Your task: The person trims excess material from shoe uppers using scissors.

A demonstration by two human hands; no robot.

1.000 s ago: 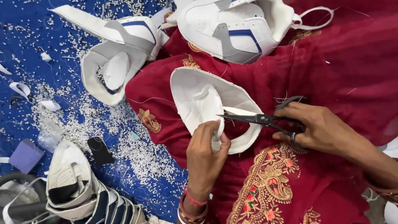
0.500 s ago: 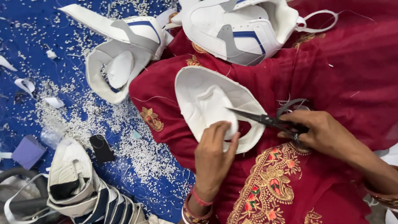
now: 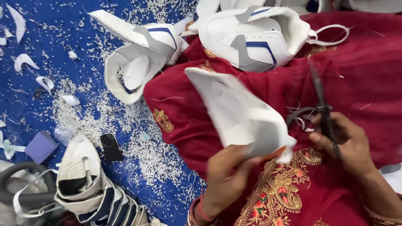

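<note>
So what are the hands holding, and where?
The left hand grips the white shoe piece at its lower end; the right hand holds scissors by the handles.

No packages, signs or screens in view. One possible label: a small flat black rectangular tag (image 3: 112, 147) lies on the blue floor among white scraps, well left of the left hand (image 3: 226, 180); its markings are indistinct.

A white shoe piece (image 3: 234, 113) is showing against dark red cloth (image 3: 360, 62) with gold and orange embroidery (floral, near). Far shoe uppers (image 3: 251, 37) are showing white with grey and blue stripes. The blue floor (image 3: 42, 104), left, is carrying white specks.
</note>
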